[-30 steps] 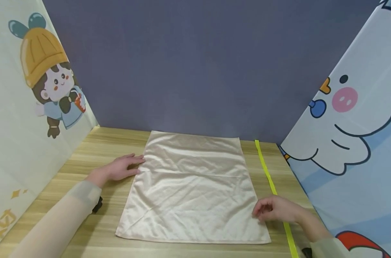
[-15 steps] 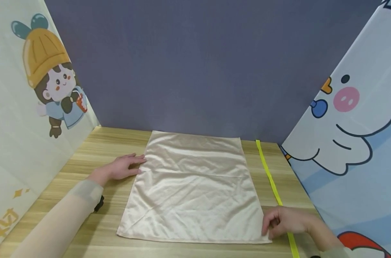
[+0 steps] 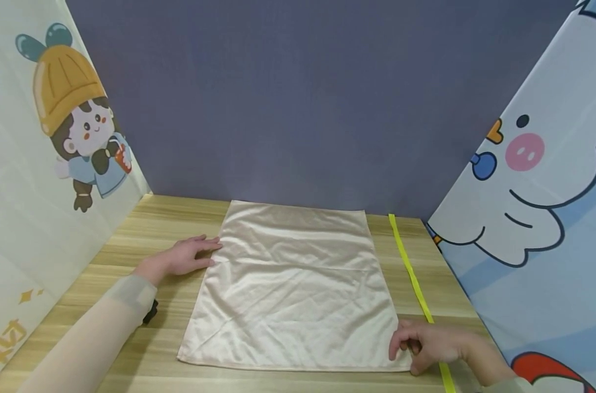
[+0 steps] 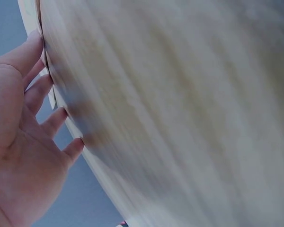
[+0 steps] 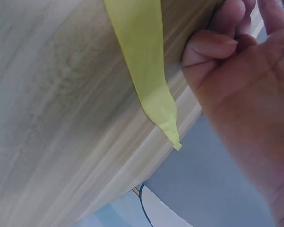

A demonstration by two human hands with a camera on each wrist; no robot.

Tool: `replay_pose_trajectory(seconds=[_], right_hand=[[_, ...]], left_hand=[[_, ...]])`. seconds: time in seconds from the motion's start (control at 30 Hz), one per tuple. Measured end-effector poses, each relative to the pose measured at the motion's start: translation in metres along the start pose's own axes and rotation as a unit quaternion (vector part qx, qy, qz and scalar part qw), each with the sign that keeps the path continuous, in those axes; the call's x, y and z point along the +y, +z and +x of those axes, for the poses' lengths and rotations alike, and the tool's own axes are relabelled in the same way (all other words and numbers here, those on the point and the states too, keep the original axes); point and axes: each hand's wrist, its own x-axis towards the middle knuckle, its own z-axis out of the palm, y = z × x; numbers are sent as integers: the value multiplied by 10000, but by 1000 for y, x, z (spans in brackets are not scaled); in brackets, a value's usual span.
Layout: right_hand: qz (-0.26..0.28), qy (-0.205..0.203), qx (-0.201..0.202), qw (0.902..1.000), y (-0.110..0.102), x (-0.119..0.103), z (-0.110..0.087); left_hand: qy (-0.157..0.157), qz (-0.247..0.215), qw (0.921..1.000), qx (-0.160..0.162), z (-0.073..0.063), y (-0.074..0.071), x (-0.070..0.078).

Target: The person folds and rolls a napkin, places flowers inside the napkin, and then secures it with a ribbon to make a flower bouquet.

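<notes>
A pale satin cloth (image 3: 298, 295) lies spread flat on the wooden table, lightly wrinkled, with a crease across its middle. My left hand (image 3: 187, 256) rests at the cloth's left edge, fingers extended and fingertips touching it. In the left wrist view the left hand (image 4: 33, 127) has its fingers spread against the tabletop. At the near right corner of the cloth is my right hand (image 3: 430, 344), its fingers bent and its thumb apart from them. The thumb touches the corner and the fingertips reach onto the cloth. The right wrist view shows the right hand (image 5: 246, 90) with bent fingers; the cloth is hidden there.
A yellow strip (image 3: 411, 270) runs front to back along the right side of the table (image 3: 165, 218), passing under my right hand. A dark wall (image 3: 288, 98) stands behind, with cartoon-printed panels on the left (image 3: 12, 164) and right (image 3: 563, 245).
My right hand has slid toward me along the cloth's right edge to the near corner, and its thumb and fingers have parted there. The left hand and the cloth stay put.
</notes>
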Motion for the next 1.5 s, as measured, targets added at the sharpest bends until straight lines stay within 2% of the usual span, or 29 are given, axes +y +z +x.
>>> replay_pose_trajectory(seconds=[0.27, 0.57, 0.97, 1.2, 1.5], right_hand=[[-66, -206, 85, 9997, 2, 1, 3], [-2, -133, -31, 9999, 2, -1, 2], [-179, -444, 230, 9986, 3, 1, 4], [-228, -690, 265, 9970, -1, 5, 5], [-99, -695, 259, 9972, -9, 1, 6]], left_hand=[[-62, -9, 10000, -56, -1, -2, 2], [-33, -51, 10000, -10, -2, -1, 1], [-62, -61, 9999, -56, 0, 0, 1], [-54, -89, 9999, -24, 0, -2, 1], [-21, -50, 10000, 10, 0, -1, 0]])
